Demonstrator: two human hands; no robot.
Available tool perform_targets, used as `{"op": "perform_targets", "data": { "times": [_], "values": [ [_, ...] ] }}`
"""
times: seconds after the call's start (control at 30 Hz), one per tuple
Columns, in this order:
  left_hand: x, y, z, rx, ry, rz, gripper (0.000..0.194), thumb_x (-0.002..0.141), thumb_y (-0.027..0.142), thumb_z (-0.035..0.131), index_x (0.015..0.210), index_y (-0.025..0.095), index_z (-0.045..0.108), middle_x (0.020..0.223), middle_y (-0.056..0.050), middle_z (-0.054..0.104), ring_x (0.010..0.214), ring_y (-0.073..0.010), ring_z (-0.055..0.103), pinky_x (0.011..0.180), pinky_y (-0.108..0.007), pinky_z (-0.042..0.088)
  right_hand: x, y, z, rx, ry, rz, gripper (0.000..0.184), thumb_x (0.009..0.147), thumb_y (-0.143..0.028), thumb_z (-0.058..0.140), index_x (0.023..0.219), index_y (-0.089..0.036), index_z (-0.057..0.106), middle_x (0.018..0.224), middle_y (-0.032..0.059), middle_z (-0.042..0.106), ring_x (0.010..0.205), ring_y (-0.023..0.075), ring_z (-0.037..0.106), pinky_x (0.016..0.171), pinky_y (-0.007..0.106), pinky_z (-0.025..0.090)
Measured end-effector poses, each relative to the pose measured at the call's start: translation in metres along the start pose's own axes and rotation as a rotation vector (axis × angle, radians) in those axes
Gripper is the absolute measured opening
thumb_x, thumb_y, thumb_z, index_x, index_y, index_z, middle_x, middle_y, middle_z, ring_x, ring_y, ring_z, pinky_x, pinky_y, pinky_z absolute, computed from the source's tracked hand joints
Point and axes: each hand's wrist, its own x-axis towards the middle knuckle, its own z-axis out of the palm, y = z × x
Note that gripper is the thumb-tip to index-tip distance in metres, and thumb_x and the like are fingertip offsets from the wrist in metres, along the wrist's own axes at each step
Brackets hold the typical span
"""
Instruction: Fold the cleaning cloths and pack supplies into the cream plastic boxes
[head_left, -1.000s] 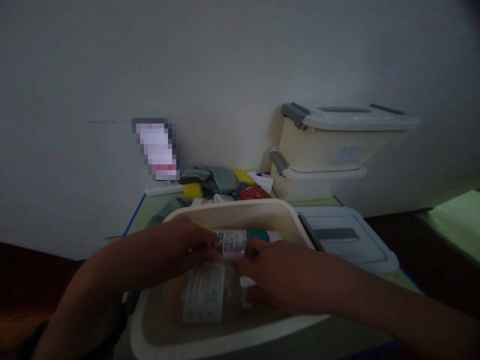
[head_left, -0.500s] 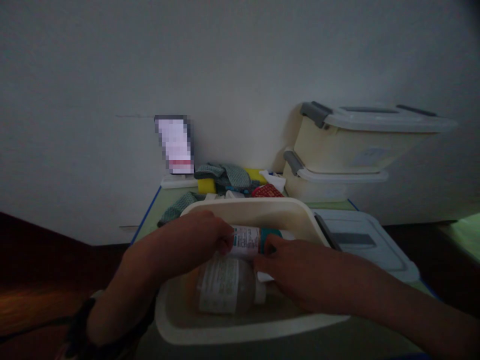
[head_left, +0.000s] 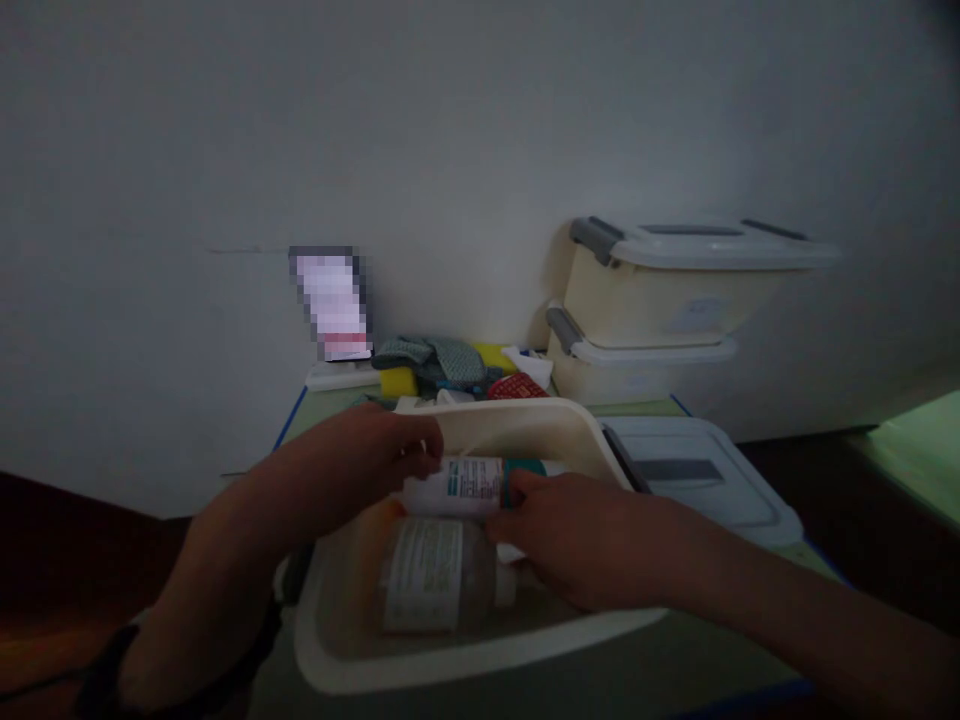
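White bottle (head_left: 429, 496): lying on its side in the cream tub (head_left: 360, 672), label up, teal cap (head_left: 527, 466) toward the right hand.
Left hand (head_left: 430, 452): drawn back from the label since the last frames; fingers loosely curled with a small gap, nothing seen gripped. Contact with bottle end: can't tell.
Right hand (head_left: 513, 508): narrow, pinching the white bottle at its cap end, as before.
Change: more of the printed label shows; looks like support is now mostly right-sided, so the left end may be freer to tip or roll.
Clear bottle (head_left: 424, 580): on its side in the tub, on the near side of the white bottle.
Grey-white lid (head_left: 679, 500): flat on the counter (head_left: 814, 570), right of the tub.
Lidded boxes (head_left: 660, 300): two, stacked behind, by the wall.
Back clutter: grey-green cloth (head_left: 457, 362), yellow sponge (head_left: 397, 382), red patterned item (head_left: 517, 387).
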Motion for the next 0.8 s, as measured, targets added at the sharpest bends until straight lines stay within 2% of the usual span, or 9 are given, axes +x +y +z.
{"op": "perform_targets", "data": {
  "times": [0.1, 0.27, 0.33, 0.43, 0.53, 0.6, 0.7, 0.8],
  "values": [
    [-0.002, -0.001, -0.005, -0.018, 0.034, 0.016, 0.019, 0.082, 0.02, 0.048, 0.087, 0.022, 0.066, 0.082, 0.001, 0.07, 0.071, -0.0138, 0.062, 0.063, -0.023, 0.045, -0.004, 0.005, -0.001, 0.028, -0.034, -0.01, 0.028, 0.075, -0.022, 0.052, 0.101, -0.021, 0.062, 0.097, 0.01, 0.062, 0.066, 0.0191, 0.061, 0.052, 0.027, 0.041],
    [-0.007, 0.001, -0.005, -0.136, -0.002, 0.108, 0.016, 0.085, 0.029, 0.052, 0.094, 0.028, 0.064, 0.089, 0.006, 0.07, 0.077, -0.011, 0.064, 0.068, -0.02, 0.047, -0.005, 0.005, -0.006, 0.053, -0.088, -0.014, 0.031, 0.077, -0.019, 0.049, 0.106, -0.018, 0.06, 0.1, 0.0123, 0.061, 0.071, 0.0202, 0.062, 0.055, 0.028, 0.043],
    [-0.006, 0.006, -0.006, -0.137, 0.046, 0.128, 0.016, 0.085, 0.031, 0.052, 0.096, 0.028, 0.064, 0.091, 0.006, 0.071, 0.078, -0.0105, 0.065, 0.069, -0.019, 0.046, -0.004, 0.005, -0.005, 0.057, -0.103, 0.0, 0.032, 0.078, -0.018, 0.048, 0.108, -0.017, 0.059, 0.101, 0.0133, 0.061, 0.073, 0.0207, 0.062, 0.057, 0.029, 0.045],
    [-0.002, 0.016, -0.006, -0.123, 0.127, 0.15, 0.016, 0.086, 0.031, 0.052, 0.093, 0.027, 0.065, 0.092, 0.006, 0.071, 0.079, -0.0103, 0.065, 0.07, -0.018, 0.045, 0.0, 0.006, 0.002, 0.04, -0.052, -0.037, 0.028, 0.077, -0.018, 0.049, 0.102, -0.015, 0.061, 0.097, 0.0132, 0.061, 0.08, 0.0233, 0.062, 0.063, 0.032, 0.047],
    [0.004, 0.023, -0.004, -0.139, 0.111, 0.196, 0.015, 0.086, 0.029, 0.052, 0.091, 0.025, 0.066, 0.087, 0.006, 0.071, 0.077, -0.01, 0.064, 0.069, -0.018, 0.044, 0.002, 0.006, 0.007, 0.02, 0.005, -0.082, 0.024, 0.076, -0.016, 0.05, 0.097, -0.014, 0.062, 0.096, 0.0129, 0.061, 0.083, 0.0241, 0.061, 0.066, 0.033, 0.047],
    [0.007, 0.024, -0.002, -0.128, 0.091, 0.209, 0.016, 0.086, 0.029, 0.051, 0.09, 0.025, 0.066, 0.085, 0.006, 0.072, 0.076, -0.0102, 0.064, 0.069, -0.018, 0.043, 0.001, 0.006, 0.005, 0.041, 0.001, -0.054, 0.026, 0.075, -0.016, 0.05, 0.099, -0.015, 0.062, 0.1, 0.0128, 0.061, 0.079, 0.0226, 0.061, 0.064, 0.032, 0.047],
    [0.012, 0.017, 0.003, -0.042, 0.055, 0.159, 0.02, 0.086, 0.023, 0.048, 0.092, 0.025, 0.067, 0.088, 0.003, 0.072, 0.077, -0.0123, 0.064, 0.068, -0.02, 0.043, -0.005, 0.007, -0.006, 0.128, -0.046, 0.007, 0.026, 0.075, -0.018, 0.053, 0.1, -0.018, 0.062, 0.096, 0.0097, 0.063, 0.076, 0.0213, 0.062, 0.064, 0.031, 0.046],
    [0.015, 0.008, 0.007, 0.114, -0.006, 0.023, 0.024, 0.083, 0.018, 0.045, 0.086, 0.022, 0.069, 0.081, -0.002, 0.072, 0.071, -0.0155, 0.064, 0.063, -0.023, 0.043, -0.017, 0.011, -0.019, 0.218, -0.044, 0.081, 0.025, 0.076, -0.021, 0.057, 0.1, -0.02, 0.062, 0.096, 0.0069, 0.064, 0.082, 0.0219, 0.061, 0.068, 0.031, 0.046]
  ]
}}
